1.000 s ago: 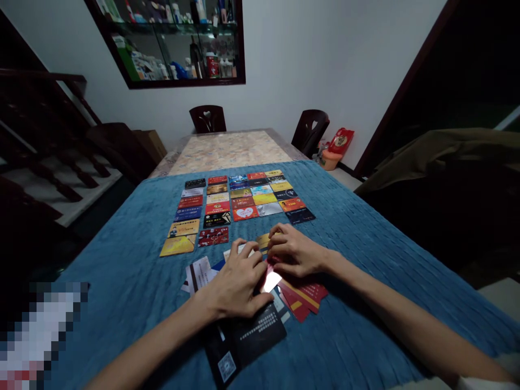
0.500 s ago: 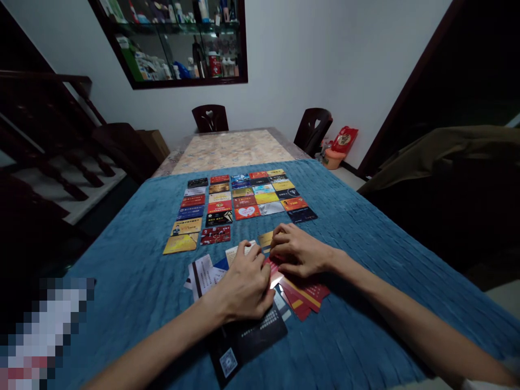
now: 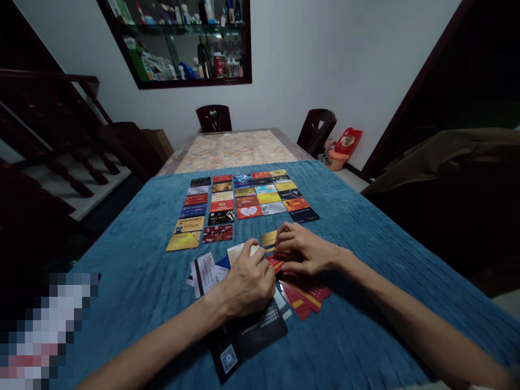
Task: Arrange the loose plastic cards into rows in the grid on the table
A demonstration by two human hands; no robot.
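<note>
Both hands meet over a loose pile of cards on the blue cloth. My left hand (image 3: 251,283) is closed, its fingers curled at the left end of a red card (image 3: 275,264). From the other side my right hand (image 3: 304,250) has its thumb and bent fingers at the same card. Under and around them lie white striped cards (image 3: 203,273), a cream card (image 3: 238,253), a gold card (image 3: 268,239), fanned red cards (image 3: 304,298) and a black folder-like sheet (image 3: 260,333) with a QR code. My left hand hides the middle of the pile.
Beyond the hands, several cards lie face up in columns, among them a yellow card (image 3: 182,241) and a dark red card (image 3: 218,233). The blue cloth (image 3: 134,260) covers the near table. Chairs (image 3: 317,131) stand around the far end.
The red card between my hands has turned, losing its bright glare and showing a narrower face. My left thumb has tucked in. The view has shifted slightly.
</note>
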